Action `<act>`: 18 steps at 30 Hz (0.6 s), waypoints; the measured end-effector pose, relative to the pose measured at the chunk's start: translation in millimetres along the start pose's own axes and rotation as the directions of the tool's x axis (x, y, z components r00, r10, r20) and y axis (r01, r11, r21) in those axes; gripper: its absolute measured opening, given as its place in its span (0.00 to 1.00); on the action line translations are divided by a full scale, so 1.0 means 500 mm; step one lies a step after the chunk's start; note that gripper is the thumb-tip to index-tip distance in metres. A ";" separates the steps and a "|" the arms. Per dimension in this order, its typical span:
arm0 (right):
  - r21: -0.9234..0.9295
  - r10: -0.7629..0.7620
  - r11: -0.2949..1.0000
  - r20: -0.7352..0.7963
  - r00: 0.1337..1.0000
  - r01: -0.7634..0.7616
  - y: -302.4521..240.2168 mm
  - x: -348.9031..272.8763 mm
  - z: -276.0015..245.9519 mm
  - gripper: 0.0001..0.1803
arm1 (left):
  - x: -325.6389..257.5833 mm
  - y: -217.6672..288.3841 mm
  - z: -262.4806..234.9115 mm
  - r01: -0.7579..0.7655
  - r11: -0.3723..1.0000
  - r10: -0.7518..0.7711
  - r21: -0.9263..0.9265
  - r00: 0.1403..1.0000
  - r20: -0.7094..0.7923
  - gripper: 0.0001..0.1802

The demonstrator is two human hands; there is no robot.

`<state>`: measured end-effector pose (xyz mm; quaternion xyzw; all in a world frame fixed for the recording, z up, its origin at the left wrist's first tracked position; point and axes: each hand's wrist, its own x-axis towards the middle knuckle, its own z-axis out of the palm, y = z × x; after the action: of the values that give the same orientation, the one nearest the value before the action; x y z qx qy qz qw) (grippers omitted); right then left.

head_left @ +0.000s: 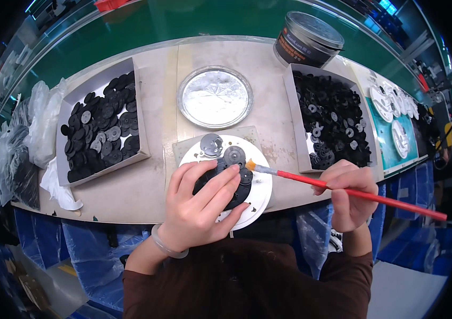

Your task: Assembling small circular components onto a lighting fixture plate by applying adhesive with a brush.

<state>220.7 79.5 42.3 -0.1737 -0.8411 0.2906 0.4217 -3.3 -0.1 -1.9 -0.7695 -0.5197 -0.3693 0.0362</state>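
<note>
- Left hand (202,204) spread flat, fingers pressing down on a black gear assembly (236,183) atop a round white plate (260,196) at the near edge of the counter (146,191).
- Right hand (349,198) closed around a red-handled brush (343,189), bristle tip touching the assembly just beside the left fingertips.
- Small grey gear (234,155) and grey disc (211,143) resting on the plate's far side.
- Beyond the plate, a round foil dish (215,97).
- Left: cardboard tray of black discs (101,125), clear plastic bags (40,122) past it.
- Right: cardboard tray of small black gears (332,119); dark tin (308,38) behind it.
</note>
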 end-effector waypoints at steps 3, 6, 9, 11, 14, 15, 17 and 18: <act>0.042 0.040 0.998 -0.036 0.999 -0.039 0.001 0.007 0.005 0.02 | -0.001 0.000 -0.001 0.001 1.000 -0.001 0.005 1.000 -0.003 0.21; 0.062 0.147 0.988 -0.090 0.985 -0.141 0.007 0.011 0.024 0.05 | 0.000 -0.001 -0.001 0.007 1.000 -0.007 -0.005 1.000 0.001 0.21; 0.188 0.244 0.957 -0.105 0.964 -0.221 -0.004 0.005 0.017 0.07 | 0.001 -0.001 -0.001 0.003 1.000 -0.003 0.002 1.000 0.000 0.21; 0.232 0.287 0.939 -0.127 0.950 -0.253 -0.008 0.004 0.006 0.09 | 0.001 0.000 -0.001 0.008 1.000 -0.008 -0.006 1.000 0.002 0.21; 0.205 0.259 0.953 -0.163 0.952 -0.224 -0.004 0.005 0.007 0.08 | 0.000 0.000 0.000 0.008 1.000 -0.008 -0.010 1.000 0.001 0.20; 0.195 0.240 0.959 -0.184 0.953 -0.204 0.000 0.008 0.013 0.07 | 0.000 0.000 0.000 0.007 1.000 -0.007 -0.003 1.000 -0.004 0.20; 0.182 0.256 0.960 -0.254 0.933 -0.214 0.003 0.012 0.036 0.06 | 0.000 0.001 0.000 0.013 1.000 -0.013 -0.002 1.000 0.002 0.20; 0.173 0.248 0.962 -0.231 0.941 -0.211 0.009 0.009 0.037 0.06 | 0.001 0.002 0.000 0.023 1.000 -0.023 0.002 1.000 0.004 0.20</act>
<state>203.4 79.0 33.6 -0.2750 -0.7316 0.3740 0.4993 -2.6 -0.2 -1.3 -0.7643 -0.5290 -0.3675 0.0317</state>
